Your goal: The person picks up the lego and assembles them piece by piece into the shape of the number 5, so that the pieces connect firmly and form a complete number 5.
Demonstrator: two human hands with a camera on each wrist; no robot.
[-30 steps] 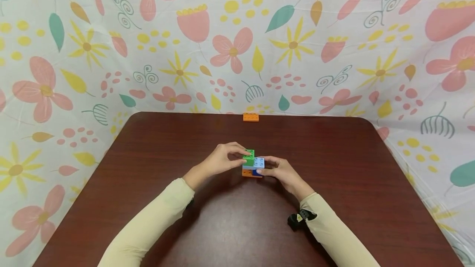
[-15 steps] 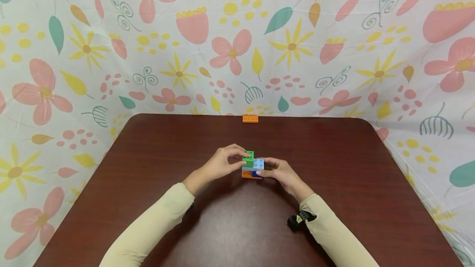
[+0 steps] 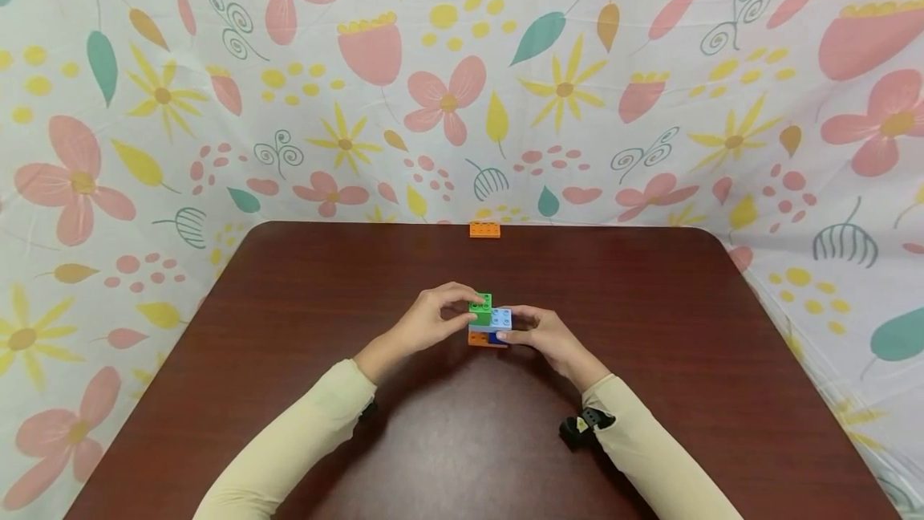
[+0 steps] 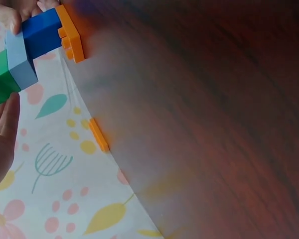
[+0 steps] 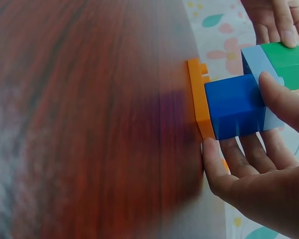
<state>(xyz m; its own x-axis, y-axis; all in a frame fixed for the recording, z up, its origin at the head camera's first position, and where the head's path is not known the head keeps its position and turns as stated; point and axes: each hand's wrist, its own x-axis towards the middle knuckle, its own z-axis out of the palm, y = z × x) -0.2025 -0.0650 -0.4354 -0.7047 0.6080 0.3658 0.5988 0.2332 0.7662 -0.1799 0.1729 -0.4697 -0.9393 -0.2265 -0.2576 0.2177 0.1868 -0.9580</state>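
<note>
one stack of four toy bricks (image 3: pixel 487 319), between two hands over the table (image 3: pixel 325 279): orange flat brick (image 5: pixel 199 99) as base, dark blue brick (image 5: pixel 235 107) on its right part, light blue brick (image 3: pixel 501 318) across that, green brick (image 4: pixel 2 79) on top at left; base contact with the table unclear. left hand (image 3: pixel 424 318), narrow grip, pinching the green brick; right hand (image 3: pixel 552 339), thumb against the dark blue and light blue bricks, fingers behind. one loose orange brick (image 3: pixel 484 229), far table edge, well apart from the stack, before a floral cloth (image 3: pixel 447 22).
</note>
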